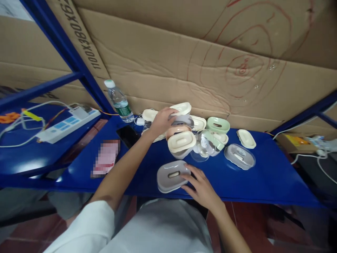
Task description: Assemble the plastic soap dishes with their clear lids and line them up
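Note:
My left hand (163, 122) reaches to the pile at the back and has its fingers closed at the edge of a cream oval soap dish tray (182, 108) on top. Under that tray show a grey dish and a peach soap dish (175, 130). My right hand (201, 186) grips the right end of a grey soap dish (168, 179) with a slot in its middle, lying near the front edge. Between the hands, another cream tray (181, 141) rests on a grey dish. Clear plastic lids (206, 144) and a green soap dish (218, 124) are right of the pile.
On the right lie a grey dish under a clear lid (239, 156) and a cream tray (246, 138). Left are a water bottle (120, 102), a black phone (127, 136), a blurred pink item (106, 158) and a power strip (70, 124). Cardboard (158, 70) walls the back of the blue table (258, 184).

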A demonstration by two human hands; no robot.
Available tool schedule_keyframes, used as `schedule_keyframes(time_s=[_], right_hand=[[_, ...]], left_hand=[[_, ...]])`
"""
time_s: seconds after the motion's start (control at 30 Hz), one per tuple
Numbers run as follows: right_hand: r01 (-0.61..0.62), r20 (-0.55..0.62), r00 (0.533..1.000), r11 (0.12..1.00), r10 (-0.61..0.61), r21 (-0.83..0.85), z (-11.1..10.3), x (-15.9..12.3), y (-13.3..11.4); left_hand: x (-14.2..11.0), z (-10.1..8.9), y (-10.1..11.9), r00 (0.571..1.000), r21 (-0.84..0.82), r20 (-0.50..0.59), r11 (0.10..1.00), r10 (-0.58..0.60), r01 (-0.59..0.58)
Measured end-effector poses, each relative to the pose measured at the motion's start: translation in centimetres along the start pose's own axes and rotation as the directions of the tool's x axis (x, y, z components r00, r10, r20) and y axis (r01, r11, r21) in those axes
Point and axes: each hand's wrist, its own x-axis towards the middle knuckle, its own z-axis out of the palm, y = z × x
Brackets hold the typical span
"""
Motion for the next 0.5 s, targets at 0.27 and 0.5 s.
schedule_keyframes(time_s=[0.27,0.5], right_hand=[[-0.004,0.019,1.0,1.0,0.004,0.024,-0.4,0.0,0.1],[-0.019,-0.069,0.997,1.0,0.018,-0.02,-0.3,-0.3,0.3]], left_hand=[[-0.6,1.7,0.0,0.997,0.043,0.003,0.996,0.073,-0.074],[-14.2,-3.3,6.2,0.986,0.029,0.03,0.986,0.162,-0.163]])
